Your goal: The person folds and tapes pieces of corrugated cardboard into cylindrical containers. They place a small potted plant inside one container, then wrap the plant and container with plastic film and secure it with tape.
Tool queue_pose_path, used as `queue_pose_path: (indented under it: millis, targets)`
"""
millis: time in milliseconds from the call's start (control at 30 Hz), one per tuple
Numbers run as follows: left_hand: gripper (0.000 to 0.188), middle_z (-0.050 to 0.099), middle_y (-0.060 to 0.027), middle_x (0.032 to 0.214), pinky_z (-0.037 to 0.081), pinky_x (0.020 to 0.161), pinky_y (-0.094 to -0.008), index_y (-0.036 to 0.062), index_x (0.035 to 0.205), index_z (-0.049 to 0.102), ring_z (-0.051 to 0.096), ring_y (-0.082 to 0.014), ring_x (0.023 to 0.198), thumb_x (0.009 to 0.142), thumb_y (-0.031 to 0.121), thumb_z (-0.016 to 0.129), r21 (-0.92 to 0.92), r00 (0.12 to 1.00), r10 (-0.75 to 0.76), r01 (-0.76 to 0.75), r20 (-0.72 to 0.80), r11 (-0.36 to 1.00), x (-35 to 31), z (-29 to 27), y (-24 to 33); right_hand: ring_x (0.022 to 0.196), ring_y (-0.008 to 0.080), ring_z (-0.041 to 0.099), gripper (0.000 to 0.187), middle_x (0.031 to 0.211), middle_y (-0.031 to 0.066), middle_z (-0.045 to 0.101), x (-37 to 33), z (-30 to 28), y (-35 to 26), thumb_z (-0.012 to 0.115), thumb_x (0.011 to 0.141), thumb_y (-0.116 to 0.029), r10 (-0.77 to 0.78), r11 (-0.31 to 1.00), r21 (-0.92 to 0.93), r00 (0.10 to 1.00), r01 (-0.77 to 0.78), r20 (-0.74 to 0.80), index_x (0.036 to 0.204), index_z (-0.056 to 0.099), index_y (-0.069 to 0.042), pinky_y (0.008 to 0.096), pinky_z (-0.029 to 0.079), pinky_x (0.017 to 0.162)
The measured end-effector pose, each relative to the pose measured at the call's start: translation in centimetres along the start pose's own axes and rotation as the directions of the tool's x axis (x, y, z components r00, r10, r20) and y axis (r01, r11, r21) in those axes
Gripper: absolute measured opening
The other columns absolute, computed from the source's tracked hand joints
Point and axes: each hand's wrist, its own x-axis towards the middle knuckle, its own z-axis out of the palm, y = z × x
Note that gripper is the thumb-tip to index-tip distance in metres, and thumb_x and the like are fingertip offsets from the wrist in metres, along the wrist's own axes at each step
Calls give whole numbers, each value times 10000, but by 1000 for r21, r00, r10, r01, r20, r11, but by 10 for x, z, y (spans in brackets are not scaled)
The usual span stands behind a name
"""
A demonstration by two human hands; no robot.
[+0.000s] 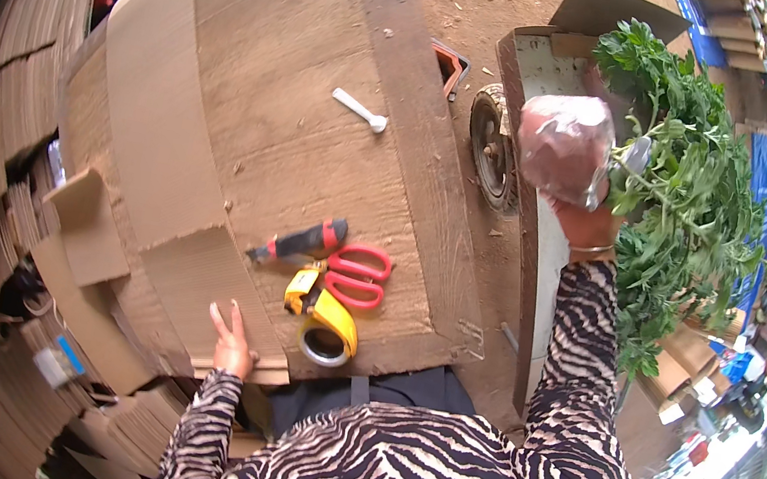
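My right hand [592,230] is raised at the right, closed around a leafy green plant [703,181] near its base. Clear plastic wrap [570,144] covers the rounded reddish-brown base of the plant and hides most of my fingers. My left hand [235,347] rests on a cardboard strip [203,286] at the table's near edge, its fingers apart and holding nothing. Close to it on the wooden table [303,54] lie a yellow tape dispenser [329,322], red-handled scissors [359,274] and a red-and-black cutter knife [304,241].
A small white plastic spoon [359,111] lies farther up the table. To the right stands a long brown-sided cart [530,254] with a wheel [493,146]. Stacked cardboard [5,105] lines the left side, and mixed boxes and goods fill the far right.
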Motion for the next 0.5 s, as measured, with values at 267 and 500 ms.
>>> queue_pose_path:
  millis: [267,500]
  targets:
    - [1057,14,-366,1521,560,724,-456,162,1535,178,650,-424,788,629,-98,657,-238,984,134,-159,-116,958,0,13,-28,963,197,604,369,1144,79,618,-70,191,4,600,938,-295,103,976,143,930,-163,353,1231,566,-73,354,516,829]
    - [917,-30,-309,1555,535,871,-442,274,1529,221,644,-400,925,750,-79,550,-308,924,243,-333,-295,891,6,45,-54,823,143,594,403,1025,15,639,-84,335,45,616,907,-396,668,729,-532,614,-431,420,1226,574,-153,356,508,653]
